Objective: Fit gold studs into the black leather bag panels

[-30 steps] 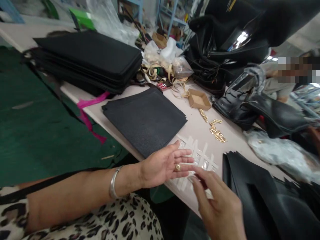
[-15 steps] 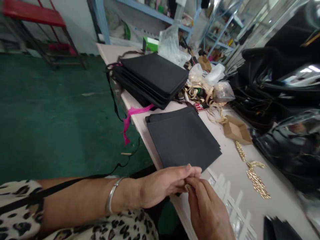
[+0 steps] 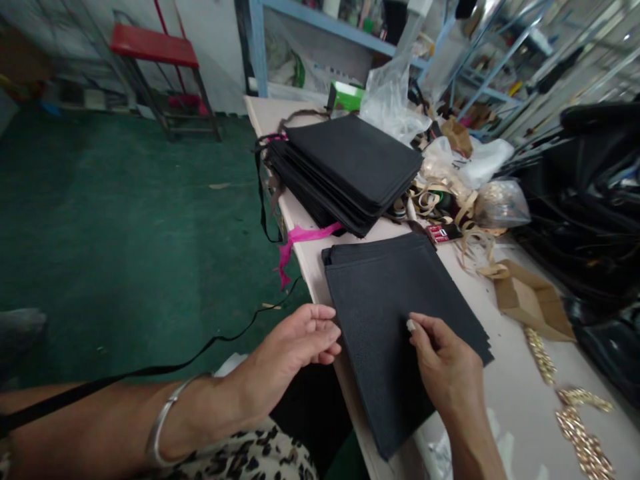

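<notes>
In the head view, a pile of black sheets (image 3: 390,293) is seen lying flat on the pale table (image 3: 520,390), near its left edge, with the corners slightly fanned. The left hand (image 3: 297,340) is held just beside that edge, its fingers loosely curled and the thumb set a little apart from the forefinger; nothing is seen to be gripped by it. A silver bangle (image 3: 163,423) is worn on its wrist, and a black cord (image 3: 200,360) is stretched above the forearm. The right hand (image 3: 447,363) is placed over the pile, with thumb and forefinger brought together at the tips; whether something small is pinched there, or whether the sheets are touched, cannot be told. Beyond the pile, a thicker black stack (image 3: 355,160) is laid on the table, and a pink strip (image 3: 305,235) is draped over the edge from beneath it. To the right, an open carton (image 3: 530,300) is seen, with gold chains (image 3: 583,433) laid out near it. Behind the stack, a green box (image 3: 346,97) and a clear bag (image 3: 390,103) are set down. A red stool (image 3: 155,47) is stood on the green floor (image 3: 150,240).
</notes>
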